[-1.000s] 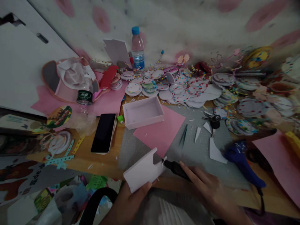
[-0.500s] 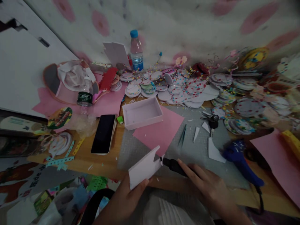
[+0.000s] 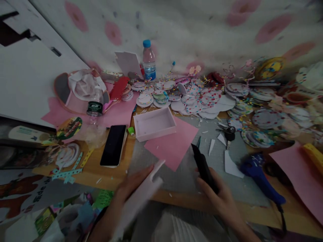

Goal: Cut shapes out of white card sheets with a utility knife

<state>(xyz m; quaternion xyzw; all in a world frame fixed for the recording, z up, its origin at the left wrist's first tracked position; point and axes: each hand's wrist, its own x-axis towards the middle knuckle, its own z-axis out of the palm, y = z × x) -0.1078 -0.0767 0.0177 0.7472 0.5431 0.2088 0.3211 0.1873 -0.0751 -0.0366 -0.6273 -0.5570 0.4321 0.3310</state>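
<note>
At the table's front edge, my left hand (image 3: 126,188) grips a white foam board piece (image 3: 141,196), tilted and smeared by motion, with a notch cut into its far end. My right hand (image 3: 219,198) is closed around a black utility knife (image 3: 204,169), its blade end pointing up and away, apart from the board. Beyond them a white open box (image 3: 154,125) rests partly on a pink sheet (image 3: 174,148) over the grey cutting mat (image 3: 148,159). White offcuts (image 3: 232,164) and tweezers (image 3: 199,142) lie right of the sheet.
A phone (image 3: 113,145) lies left of the mat. Keys (image 3: 229,133) and a blue glue gun (image 3: 262,179) are on the right. Several decorated paper discs (image 3: 194,97) pile along the wall, near a water bottle (image 3: 149,62). Another bottle (image 3: 95,105) stands left.
The knife has come away from the board's notch and swung upright to the right. My left hand has drawn the board down and left, turning it. The view has shifted slightly.
</note>
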